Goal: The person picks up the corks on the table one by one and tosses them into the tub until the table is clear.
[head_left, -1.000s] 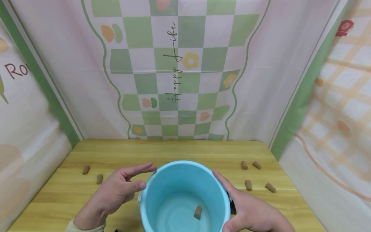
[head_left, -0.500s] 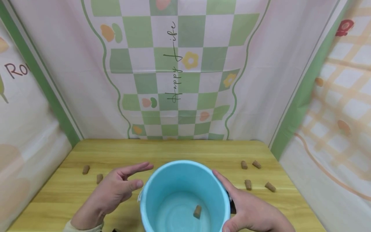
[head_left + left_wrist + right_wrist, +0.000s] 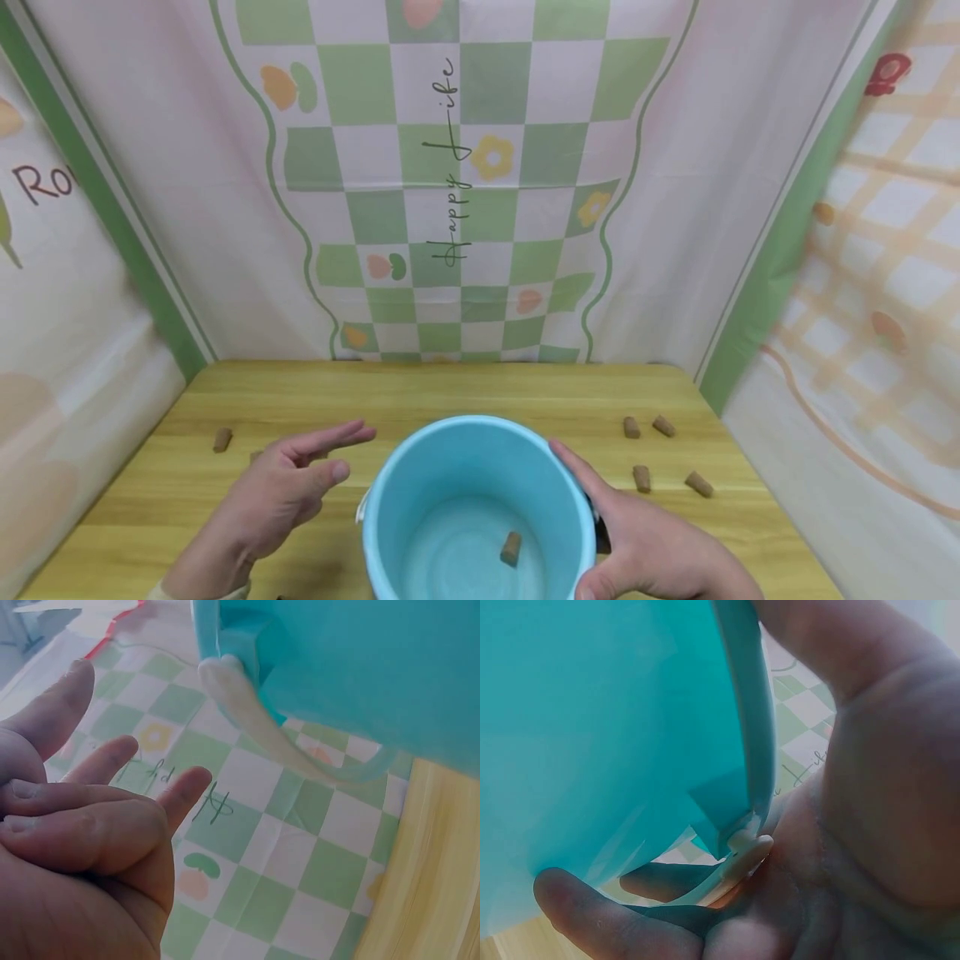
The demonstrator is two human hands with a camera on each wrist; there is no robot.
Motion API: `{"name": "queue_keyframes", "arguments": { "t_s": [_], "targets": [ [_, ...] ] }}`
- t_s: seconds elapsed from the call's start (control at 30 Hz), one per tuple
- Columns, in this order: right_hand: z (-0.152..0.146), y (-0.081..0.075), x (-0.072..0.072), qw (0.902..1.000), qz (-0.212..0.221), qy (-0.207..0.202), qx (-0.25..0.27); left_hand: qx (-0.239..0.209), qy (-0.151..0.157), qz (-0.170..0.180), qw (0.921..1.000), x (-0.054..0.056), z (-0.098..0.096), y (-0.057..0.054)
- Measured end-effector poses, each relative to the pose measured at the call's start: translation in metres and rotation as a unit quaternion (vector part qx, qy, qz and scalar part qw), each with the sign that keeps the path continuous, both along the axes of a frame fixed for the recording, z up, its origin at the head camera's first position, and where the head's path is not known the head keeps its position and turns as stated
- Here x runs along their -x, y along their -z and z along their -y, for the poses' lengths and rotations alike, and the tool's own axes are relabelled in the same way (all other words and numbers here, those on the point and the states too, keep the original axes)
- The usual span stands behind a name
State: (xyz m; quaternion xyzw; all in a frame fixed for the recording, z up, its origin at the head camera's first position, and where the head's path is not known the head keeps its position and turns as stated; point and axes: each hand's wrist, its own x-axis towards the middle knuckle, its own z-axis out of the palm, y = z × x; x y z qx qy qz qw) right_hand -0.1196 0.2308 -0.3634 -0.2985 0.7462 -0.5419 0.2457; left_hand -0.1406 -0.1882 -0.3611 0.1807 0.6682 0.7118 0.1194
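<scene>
A light blue bucket [image 3: 390, 492] with a white handle [image 3: 240, 697] stands at the front middle of the table in the head view. One cork [image 3: 511, 548] lies on its floor. My right hand [image 3: 652, 542] grips the bucket's right side, with thumb and index finger at the rim. In the right wrist view its other fingers [image 3: 592, 915] curl along the outer wall near the handle joint. My left hand [image 3: 273, 492] is apart from the bucket, to its left, and holds nothing. Its index and middle fingers are extended; the left wrist view shows others bent.
Left of the bucket lie a cork [image 3: 222, 439] and another, mostly hidden cork [image 3: 256, 456] behind my left hand. Several corks [image 3: 642, 478] lie on the right of the wooden table [image 3: 450, 387]. Patterned cloth walls [image 3: 495, 208] enclose the back and both sides.
My left hand has drawn away from the bucket's left rim toward the left, now covering most of one cork. The right hand and the bucket have stayed in place.
</scene>
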Motion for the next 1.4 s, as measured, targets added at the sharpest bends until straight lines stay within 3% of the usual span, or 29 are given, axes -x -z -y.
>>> {"name": "queue_keyframes", "arguments": {
  "t_s": [0.33,0.63,1.03,1.27,1.4],
  "targets": [
    [0.0,0.001,0.0,0.9996,-0.024,-0.01,0.01,-0.002,-0.032,-0.012,0.9994,-0.003,0.019,0.009],
    [0.001,0.002,0.0,0.9997,0.004,-0.011,0.021,-0.033,-0.028,-0.021,0.9988,-0.005,0.046,0.024],
    [0.001,0.001,-0.001,0.9999,-0.014,-0.003,0.005,0.004,-0.107,0.052,0.9929,-0.015,0.095,0.043],
    [0.0,0.002,0.0,0.9998,-0.019,0.003,-0.003,0.044,-0.186,0.095,0.9769,-0.018,0.115,0.052],
    [0.001,0.002,-0.001,0.9996,-0.027,-0.002,0.006,0.049,-0.202,0.121,0.9706,-0.018,0.124,0.058]
  ]
}}
